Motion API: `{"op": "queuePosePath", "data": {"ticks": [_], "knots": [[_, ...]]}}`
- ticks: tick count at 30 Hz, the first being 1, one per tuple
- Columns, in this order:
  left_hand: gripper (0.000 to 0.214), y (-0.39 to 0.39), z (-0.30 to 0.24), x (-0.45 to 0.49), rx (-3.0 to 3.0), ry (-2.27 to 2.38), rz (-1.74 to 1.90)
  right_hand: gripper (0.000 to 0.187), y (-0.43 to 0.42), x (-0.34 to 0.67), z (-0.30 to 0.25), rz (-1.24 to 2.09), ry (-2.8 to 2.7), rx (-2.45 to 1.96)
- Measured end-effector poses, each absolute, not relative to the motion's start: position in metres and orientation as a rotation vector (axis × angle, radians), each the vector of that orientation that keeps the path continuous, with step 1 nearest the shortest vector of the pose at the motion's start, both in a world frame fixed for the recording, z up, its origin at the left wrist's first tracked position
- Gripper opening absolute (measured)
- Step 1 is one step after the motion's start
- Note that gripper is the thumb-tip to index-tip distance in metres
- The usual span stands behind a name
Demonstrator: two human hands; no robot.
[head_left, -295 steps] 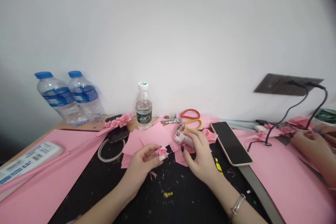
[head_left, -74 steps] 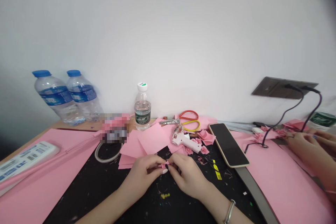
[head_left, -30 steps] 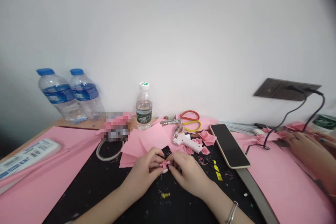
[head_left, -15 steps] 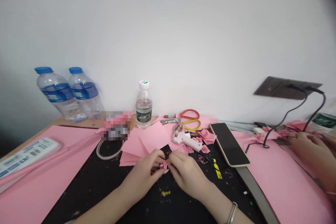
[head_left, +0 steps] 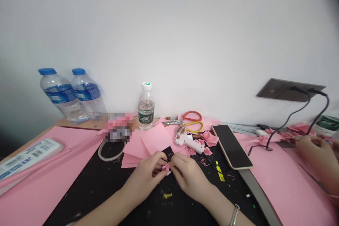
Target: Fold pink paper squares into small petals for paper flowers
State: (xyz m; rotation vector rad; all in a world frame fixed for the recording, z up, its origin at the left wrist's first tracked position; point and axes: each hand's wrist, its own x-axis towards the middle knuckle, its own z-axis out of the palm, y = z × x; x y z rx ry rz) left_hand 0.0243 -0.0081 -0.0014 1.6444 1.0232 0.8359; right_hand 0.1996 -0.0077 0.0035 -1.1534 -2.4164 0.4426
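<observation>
Between my fingertips is a small folded pink paper flower, held low over the black mat. My left hand is closed on it from the left, thumb below and fingers curled behind. From the other side my right hand pinches its edge, fingers bent and pressed together. Just behind the hands lie square sheets of pink paper. A white glue gun rests beyond my right hand, with folded pink paper pieces around it.
Scissors lie behind the glue gun. A phone is at the right, a tape roll at the left. A small water bottle and two larger bottles stand by the wall. Another person's hand works at far right.
My hands stay almost in place, with the pink flower still between them. The other person's hands at far right have shifted slightly. The whole view has moved a little.
</observation>
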Motion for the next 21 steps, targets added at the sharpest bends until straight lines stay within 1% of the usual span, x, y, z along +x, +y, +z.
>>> {"op": "queuePosePath", "data": {"ticks": [3, 9, 21], "knots": [[0.014, -0.0082, -0.001, 0.024, 1.653, 1.031, 0.817, 0.016, -0.0074, 0.1993, 0.0026, 0.454, -2.398, -1.158], [0.006, -0.0071, -0.005, 0.0225, 1.734, 1.074, 0.812, 0.016, -0.005, 0.1997, -0.0013, 0.479, -2.37, -1.145], [0.007, -0.0066, -0.0059, 0.0225, 1.827, 1.121, 0.786, 0.017, -0.0066, 0.1993, -0.0003, 0.472, -2.362, -1.145]]}}
